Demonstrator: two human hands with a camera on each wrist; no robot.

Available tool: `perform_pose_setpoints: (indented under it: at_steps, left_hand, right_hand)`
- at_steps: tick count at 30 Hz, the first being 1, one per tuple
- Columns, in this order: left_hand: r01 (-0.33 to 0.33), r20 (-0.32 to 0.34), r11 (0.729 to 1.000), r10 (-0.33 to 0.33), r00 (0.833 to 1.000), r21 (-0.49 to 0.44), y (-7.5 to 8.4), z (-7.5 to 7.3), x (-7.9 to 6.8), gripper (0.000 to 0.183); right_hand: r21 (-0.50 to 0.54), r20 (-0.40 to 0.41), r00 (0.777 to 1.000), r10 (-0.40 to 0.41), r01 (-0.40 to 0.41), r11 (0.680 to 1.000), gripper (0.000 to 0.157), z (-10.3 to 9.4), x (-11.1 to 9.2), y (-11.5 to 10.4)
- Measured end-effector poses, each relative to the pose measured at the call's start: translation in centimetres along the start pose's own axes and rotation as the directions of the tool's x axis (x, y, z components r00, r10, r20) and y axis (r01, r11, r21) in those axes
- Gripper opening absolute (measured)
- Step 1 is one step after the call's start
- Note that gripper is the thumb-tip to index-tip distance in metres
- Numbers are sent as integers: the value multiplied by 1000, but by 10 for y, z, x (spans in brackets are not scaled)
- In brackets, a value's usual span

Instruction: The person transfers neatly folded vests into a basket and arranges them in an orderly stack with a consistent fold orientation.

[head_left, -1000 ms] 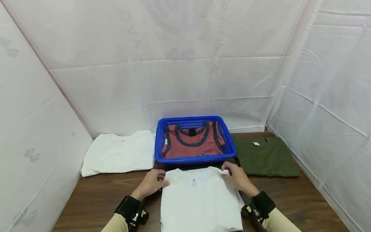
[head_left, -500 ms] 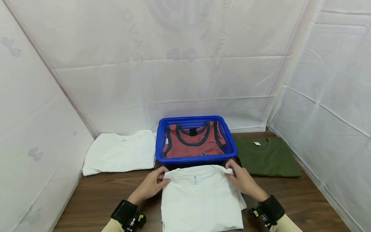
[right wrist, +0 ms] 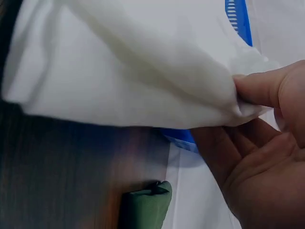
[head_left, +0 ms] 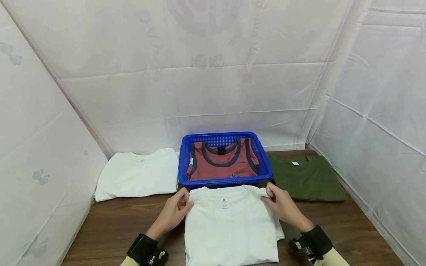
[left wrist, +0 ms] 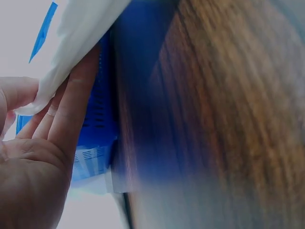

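A folded white T-shirt (head_left: 229, 232) with a small printed neck label lies at the front middle of the table. At its upper left corner, my left hand (head_left: 173, 212) pinches the cloth between thumb and fingers. My right hand (head_left: 284, 207) grips the upper right corner the same way. In the left wrist view the left hand (left wrist: 43, 138) has the white edge between thumb and fingertips, the fingers running beneath it. The right wrist view has the right hand (right wrist: 267, 133) pinching the shirt's corner, with the cloth raised off the table there.
Just behind the shirt stands a blue plastic basket (head_left: 226, 182) holding a folded red tank top (head_left: 219, 168) with dark trim. Another folded white T-shirt (head_left: 139, 175) lies left of the basket, and a folded dark green T-shirt (head_left: 309, 181) lies right. White sheets hang around the wooden table (head_left: 110, 232).
Both hands still pinch the white shirt's upper corners. The shirt's collar edge has shifted slightly toward the basket, and the right hand has moved a little to the right.
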State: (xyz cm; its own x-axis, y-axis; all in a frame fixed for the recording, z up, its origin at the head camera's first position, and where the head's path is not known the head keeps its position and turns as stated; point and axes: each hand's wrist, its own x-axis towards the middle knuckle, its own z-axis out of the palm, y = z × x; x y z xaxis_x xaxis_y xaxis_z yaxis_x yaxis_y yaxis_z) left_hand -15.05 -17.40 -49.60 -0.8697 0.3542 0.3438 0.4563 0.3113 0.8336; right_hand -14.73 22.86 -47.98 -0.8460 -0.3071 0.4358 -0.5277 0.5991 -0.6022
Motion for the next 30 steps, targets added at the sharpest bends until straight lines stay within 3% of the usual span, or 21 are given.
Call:
perform_pose_setpoints:
  at_steps: [3, 7, 14, 21, 27, 30]
  left_hand:
    - [-44, -31, 999, 44, 999, -1, 0, 1, -2, 15]
    - [4, -59, 1000, -5, 998, -15, 3, 0, -3, 17]
    - [101, -69, 995, -102, 992, -22, 14, -5, -5, 22]
    - [118, -79, 991, -122, 989, -56, 23, -9, -4, 17]
    - [119, -27, 991, -121, 992, -69, 31, -13, -3, 34]
    - [120, 8, 988, -119, 993, -101, 36, -14, -1, 47]
  right_hand:
    - [5, -25, 996, -80, 80, 997, 49, -2, 1, -1]
    - [56, -53, 990, -127, 130, 990, 44, -6, 1, -2]
    - [98, -66, 993, -100, 106, 990, 36, -14, 0, -9]
    - [104, -44, 994, -102, 106, 989, 34, -19, -2, -11]
    - [125, -35, 982, -185, 188, 974, 37, -21, -2, -12]
    - [117, -18, 982, -188, 189, 975, 43, -23, -1, -14]
